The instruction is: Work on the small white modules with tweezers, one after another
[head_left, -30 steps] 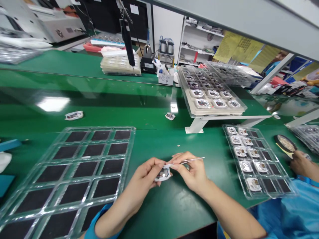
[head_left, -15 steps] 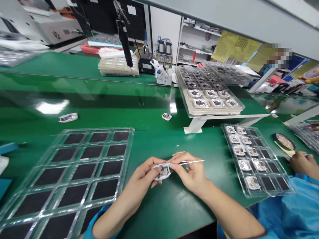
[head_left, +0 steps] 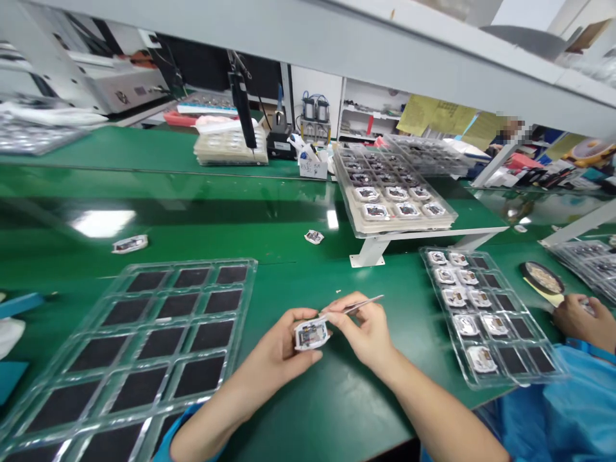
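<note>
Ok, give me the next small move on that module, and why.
Probably lift the white edge of the electronic module with the tweezers in the right hand: their tip sits at that top edge, and the left hand holds the module.

Hands (head_left: 274,350) (head_left: 368,333) between two blister trays (head_left: 240,321) (head_left: 445,319)

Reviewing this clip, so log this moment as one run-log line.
left hand: holds module | right hand: holds tweezers at module | nearby: tray, loaded tray
</note>
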`<state>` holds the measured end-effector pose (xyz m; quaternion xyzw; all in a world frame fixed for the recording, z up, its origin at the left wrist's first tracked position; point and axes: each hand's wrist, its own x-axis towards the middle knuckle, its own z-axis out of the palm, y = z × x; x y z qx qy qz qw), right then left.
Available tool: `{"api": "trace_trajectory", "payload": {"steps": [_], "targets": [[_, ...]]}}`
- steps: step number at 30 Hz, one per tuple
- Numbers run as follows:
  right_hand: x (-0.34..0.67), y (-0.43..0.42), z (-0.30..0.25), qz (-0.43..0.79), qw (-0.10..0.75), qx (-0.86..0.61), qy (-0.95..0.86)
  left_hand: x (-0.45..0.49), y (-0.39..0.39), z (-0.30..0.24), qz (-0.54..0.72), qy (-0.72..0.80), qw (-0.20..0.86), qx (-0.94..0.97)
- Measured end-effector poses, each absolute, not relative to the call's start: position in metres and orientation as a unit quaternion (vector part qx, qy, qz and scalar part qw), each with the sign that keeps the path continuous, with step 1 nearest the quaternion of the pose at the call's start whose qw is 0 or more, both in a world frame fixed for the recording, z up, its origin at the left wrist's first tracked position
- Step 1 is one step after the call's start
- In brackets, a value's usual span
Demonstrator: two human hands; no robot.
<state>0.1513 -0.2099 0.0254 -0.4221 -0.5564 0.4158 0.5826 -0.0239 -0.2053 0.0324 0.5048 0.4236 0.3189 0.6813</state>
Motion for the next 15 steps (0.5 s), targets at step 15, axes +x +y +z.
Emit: {"api": "trace_trajectory", "payload": {"steps": [15], "targets": [[0.149, -0.213, 0.027, 0.262, 0.586, -0.4, -0.654, -0.062, -0.028, 0.017, 0.253, 0.602, 0.159, 0.741]]}}
